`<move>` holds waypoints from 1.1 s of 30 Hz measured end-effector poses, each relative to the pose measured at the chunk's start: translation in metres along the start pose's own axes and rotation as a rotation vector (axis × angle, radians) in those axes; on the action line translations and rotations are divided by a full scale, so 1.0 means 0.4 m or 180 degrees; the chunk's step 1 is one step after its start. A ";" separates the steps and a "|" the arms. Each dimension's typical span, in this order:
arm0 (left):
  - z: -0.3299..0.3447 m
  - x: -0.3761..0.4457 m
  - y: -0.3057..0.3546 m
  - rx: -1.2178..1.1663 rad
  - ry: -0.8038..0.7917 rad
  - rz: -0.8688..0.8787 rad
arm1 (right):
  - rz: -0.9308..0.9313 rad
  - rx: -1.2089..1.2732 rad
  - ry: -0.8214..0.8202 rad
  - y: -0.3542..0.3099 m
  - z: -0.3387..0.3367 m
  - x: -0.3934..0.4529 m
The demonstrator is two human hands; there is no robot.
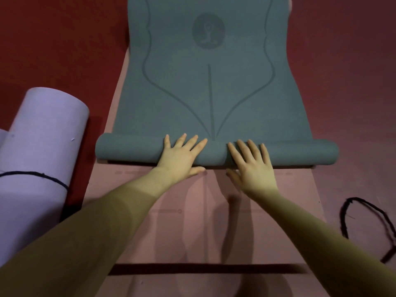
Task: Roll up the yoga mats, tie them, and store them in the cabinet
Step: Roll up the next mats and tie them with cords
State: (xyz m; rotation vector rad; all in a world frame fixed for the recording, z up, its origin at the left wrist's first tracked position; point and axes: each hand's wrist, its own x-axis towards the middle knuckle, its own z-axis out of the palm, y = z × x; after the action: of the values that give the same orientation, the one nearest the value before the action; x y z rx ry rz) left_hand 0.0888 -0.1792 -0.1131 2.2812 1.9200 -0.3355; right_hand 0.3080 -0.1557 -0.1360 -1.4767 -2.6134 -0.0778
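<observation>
Fingers spread flat, left hand (181, 156) and right hand (251, 161) side by side, palms down on rolled near end of teal mat (205, 99). Beneath, flat pink mat (192, 232) on red floor (53, 50). Left: rolled lilac mat (40, 151), tied with dark cord (42, 175). Right: loose black cord (364, 219).

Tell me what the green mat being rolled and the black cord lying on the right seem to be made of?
The green yoga mat looks like soft matte foam or rubber: no shine, pressed-in line patterns, and it curls into a plump roll under both hands. The black cord looks like fuzzy yarn or fabric string: limp, looping loosely, with frayed-looking edges. Neither can be told for certain.
</observation>
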 end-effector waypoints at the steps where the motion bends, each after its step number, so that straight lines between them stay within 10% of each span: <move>1: -0.003 0.010 -0.004 -0.0018 0.0018 -0.0006 | -0.0027 -0.0019 0.0058 0.002 0.000 -0.004; 11: 0.031 0.022 -0.029 0.0514 0.0846 0.0237 | -0.0079 -0.0023 -0.0861 0.052 -0.037 0.118; 15: 0.016 0.050 -0.029 0.0306 0.0349 0.0023 | -0.0165 -0.0189 -0.1052 0.065 -0.032 0.131; 33: 0.056 -0.056 -0.006 -0.0275 0.1620 0.0468 | -0.0741 -0.0010 0.0404 0.060 -0.005 -0.003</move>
State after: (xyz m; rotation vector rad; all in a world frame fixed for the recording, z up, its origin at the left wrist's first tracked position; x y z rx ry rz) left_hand 0.0810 -0.2059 -0.1289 2.6088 1.8942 0.3752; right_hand 0.3294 -0.1445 -0.1346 -1.1224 -2.6684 -0.1931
